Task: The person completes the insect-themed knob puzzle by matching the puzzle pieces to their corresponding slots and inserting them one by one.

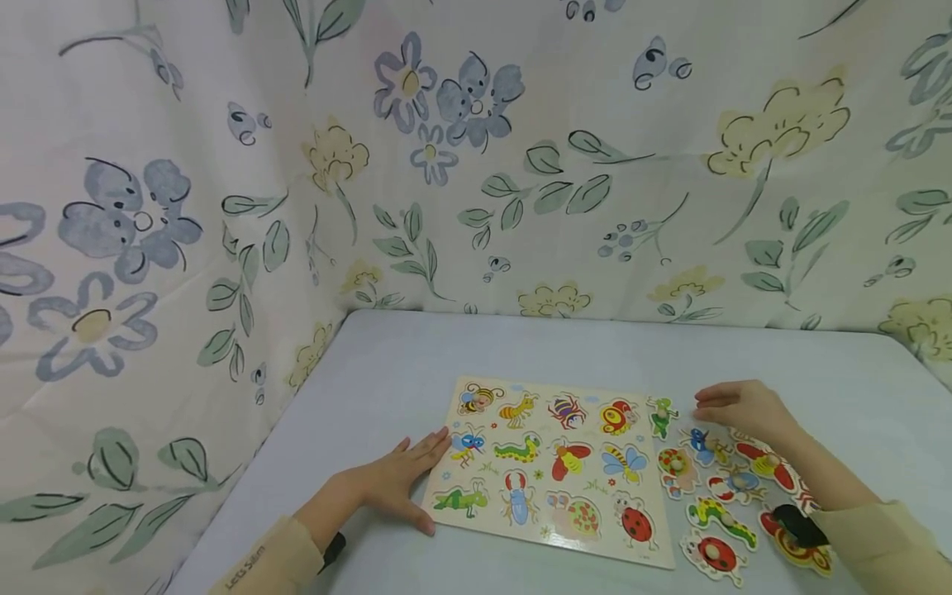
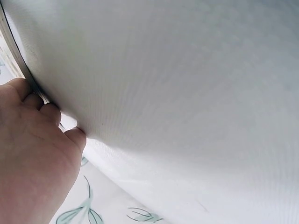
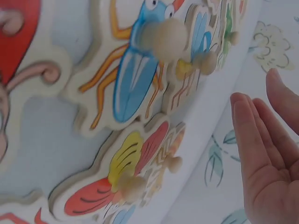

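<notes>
A wooden insect puzzle board [image 1: 647, 541] with printed bug pictures lies flat on the table. At its left edge rests my left hand [image 1: 394, 479], fingers spread and thumb by the near corner; the left wrist view shows that hand [image 2: 37, 158] along the board's edge. To the board's right, my right hand [image 1: 751, 409] hovers beyond the loose knobbed pieces with nothing between its fingers. The nearest is a green insect piece [image 1: 662, 417]. In the right wrist view, extended fingers [image 3: 250, 140] stand apart from a blue beetle piece [image 3: 133, 91] and a red-and-yellow winged piece [image 3: 124, 163].
More loose pieces lie beside the board, including a caterpillar [image 1: 721, 522], a ladybug [image 1: 714, 555] and a spotted snail [image 1: 675, 469]. Some overlap, and my right forearm covers part of the pile. A flowered curtain [image 1: 535, 207] hangs behind and left of the white table [image 1: 402, 355].
</notes>
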`<state>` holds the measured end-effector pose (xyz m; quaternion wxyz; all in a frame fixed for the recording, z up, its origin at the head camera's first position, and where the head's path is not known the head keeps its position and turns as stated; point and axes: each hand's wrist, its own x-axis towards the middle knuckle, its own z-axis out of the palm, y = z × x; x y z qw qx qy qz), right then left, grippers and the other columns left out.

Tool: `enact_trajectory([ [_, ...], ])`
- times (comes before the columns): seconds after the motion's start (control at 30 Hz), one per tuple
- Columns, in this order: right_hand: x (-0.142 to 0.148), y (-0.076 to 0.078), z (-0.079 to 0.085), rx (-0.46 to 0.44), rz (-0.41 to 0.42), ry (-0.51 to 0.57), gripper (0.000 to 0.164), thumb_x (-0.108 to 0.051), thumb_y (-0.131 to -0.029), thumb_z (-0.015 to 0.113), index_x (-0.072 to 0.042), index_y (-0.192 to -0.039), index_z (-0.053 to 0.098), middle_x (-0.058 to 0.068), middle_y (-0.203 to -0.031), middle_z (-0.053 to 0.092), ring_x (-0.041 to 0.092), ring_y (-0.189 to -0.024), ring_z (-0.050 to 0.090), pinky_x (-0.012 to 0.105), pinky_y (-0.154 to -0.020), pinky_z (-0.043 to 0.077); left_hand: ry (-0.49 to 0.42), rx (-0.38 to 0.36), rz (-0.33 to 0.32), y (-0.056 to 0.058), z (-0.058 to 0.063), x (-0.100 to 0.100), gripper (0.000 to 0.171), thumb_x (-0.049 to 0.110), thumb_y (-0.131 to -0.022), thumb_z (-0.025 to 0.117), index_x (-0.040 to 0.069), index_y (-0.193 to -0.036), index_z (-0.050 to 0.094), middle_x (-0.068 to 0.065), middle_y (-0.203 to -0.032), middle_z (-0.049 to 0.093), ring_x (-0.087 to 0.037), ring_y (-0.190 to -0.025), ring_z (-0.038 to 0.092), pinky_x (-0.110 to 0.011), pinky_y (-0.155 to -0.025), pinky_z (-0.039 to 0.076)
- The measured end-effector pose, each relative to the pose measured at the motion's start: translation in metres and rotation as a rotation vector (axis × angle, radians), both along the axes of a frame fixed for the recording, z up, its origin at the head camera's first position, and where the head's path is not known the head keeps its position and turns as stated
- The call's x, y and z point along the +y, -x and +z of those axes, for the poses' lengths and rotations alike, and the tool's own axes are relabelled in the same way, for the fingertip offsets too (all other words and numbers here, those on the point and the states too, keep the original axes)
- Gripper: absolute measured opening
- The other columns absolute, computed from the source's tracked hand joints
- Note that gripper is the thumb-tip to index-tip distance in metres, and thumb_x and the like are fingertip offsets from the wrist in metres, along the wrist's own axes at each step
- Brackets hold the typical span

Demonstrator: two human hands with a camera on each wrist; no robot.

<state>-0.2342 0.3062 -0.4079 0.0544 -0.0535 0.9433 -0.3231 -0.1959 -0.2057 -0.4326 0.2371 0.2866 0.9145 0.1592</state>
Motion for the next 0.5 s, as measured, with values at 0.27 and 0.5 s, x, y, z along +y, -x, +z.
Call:
enact_trajectory([
  [0.27, 0.014, -0.001, -0.004, -0.029, -0.026, -0.034, 0.044, -0.024, -0.089, 0.071, 0.013, -0.113, 0.063, 0.023, -0.098, 0.07, 0.044, -0.096, 0.062, 0.054, -0.077, 0.051, -0.004, -0.006, 0.005, -0.001, 0.001, 0.001, 0.119, 0.052, -0.07, 0.082, 0.006, -0.156, 0.014, -0.007, -0.163, 0.005, -0.027, -0.149, 0.008, -0.053, -0.118, 0.006],
  [0.5, 0.024, 0.0, -0.005, -0.037, -0.049, -0.016, 0.045, -0.022, -0.09, 0.069, 0.014, -0.116, 0.06, 0.025, -0.101, 0.069, 0.049, -0.101, 0.059, 0.056, -0.078, 0.051, -0.001, -0.004, 0.009, -0.001, 0.001, 0.0, 0.12, 0.052, -0.07, 0.083, 0.007, -0.156, 0.013, -0.006, -0.164, 0.005, -0.026, -0.149, 0.009, -0.053, -0.118, 0.006],
])
